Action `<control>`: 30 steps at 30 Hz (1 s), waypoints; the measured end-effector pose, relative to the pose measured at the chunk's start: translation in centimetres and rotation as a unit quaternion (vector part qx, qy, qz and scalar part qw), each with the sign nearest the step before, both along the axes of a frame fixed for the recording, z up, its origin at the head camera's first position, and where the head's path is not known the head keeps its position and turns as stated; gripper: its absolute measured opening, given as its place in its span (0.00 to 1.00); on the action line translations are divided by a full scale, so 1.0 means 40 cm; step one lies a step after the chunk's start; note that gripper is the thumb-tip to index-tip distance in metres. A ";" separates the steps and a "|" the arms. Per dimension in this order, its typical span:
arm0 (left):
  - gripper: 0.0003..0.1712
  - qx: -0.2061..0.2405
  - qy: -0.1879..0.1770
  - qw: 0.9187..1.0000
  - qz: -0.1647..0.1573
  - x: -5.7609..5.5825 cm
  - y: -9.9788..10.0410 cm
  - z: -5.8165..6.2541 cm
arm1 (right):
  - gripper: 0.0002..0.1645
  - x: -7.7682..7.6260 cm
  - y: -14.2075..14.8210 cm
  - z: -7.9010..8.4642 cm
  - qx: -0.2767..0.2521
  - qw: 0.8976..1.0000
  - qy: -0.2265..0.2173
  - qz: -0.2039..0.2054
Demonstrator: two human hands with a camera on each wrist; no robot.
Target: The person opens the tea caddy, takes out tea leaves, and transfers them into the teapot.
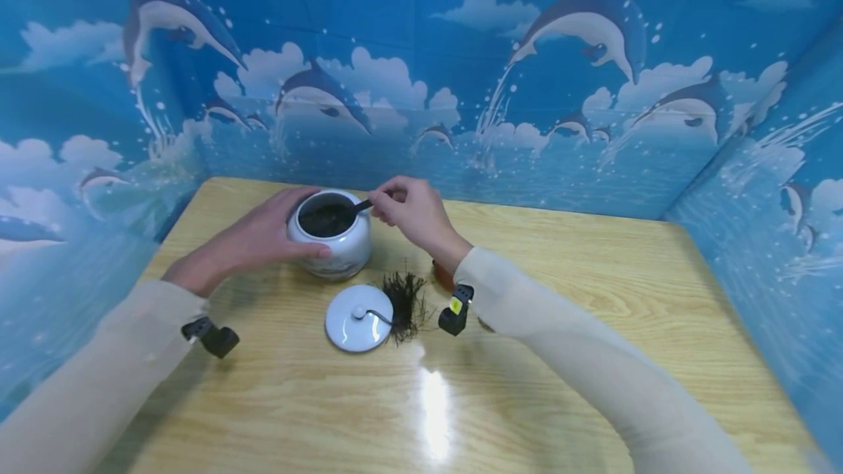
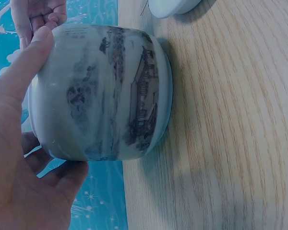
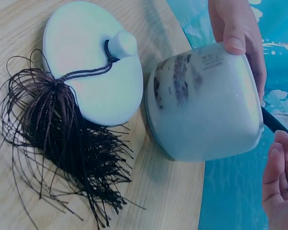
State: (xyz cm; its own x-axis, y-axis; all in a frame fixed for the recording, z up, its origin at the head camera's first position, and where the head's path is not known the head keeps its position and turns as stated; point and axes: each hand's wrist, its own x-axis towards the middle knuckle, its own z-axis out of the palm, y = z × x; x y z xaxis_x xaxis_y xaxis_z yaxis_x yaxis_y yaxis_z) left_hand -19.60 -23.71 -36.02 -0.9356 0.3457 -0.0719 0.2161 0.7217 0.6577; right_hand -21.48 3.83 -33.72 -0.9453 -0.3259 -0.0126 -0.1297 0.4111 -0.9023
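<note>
A white ceramic jar painted with a dark landscape stands without its lid near the table's back edge. My left hand grips its side, with the thumb at the front and the fingers round the back. Inside the jar, dark contents show below the rim. My right hand is at the jar's right and pinches a slim black handle that slants over the rim into the mouth. Its inner end is hidden in the dark opening. The right wrist view also catches the handle between thumb and fingers.
In front of the jar lies its round white lid, with a dark brown tassel corded to the knob. A reddish-brown object is mostly hidden behind my right wrist. A blue dolphin-print curtain borders the wooden table.
</note>
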 end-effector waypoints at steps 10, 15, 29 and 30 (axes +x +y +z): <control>0.66 -0.002 0.001 1.000 0.004 0.004 -0.003 0.001 | 0.16 0.000 0.032 0.009 -0.037 0.999 -0.001 -0.013; 0.68 -0.009 -0.003 1.000 0.005 0.004 -0.002 0.000 | 0.16 0.001 0.056 0.004 -0.053 0.998 -0.007 -0.024; 0.68 -0.012 0.004 1.000 0.003 0.008 -0.003 0.000 | 0.19 -0.003 0.179 0.046 -0.088 0.994 -0.016 -0.068; 0.68 -0.011 0.003 1.000 0.004 0.008 -0.004 0.000 | 0.19 -0.002 0.191 0.049 -0.087 0.994 -0.013 -0.069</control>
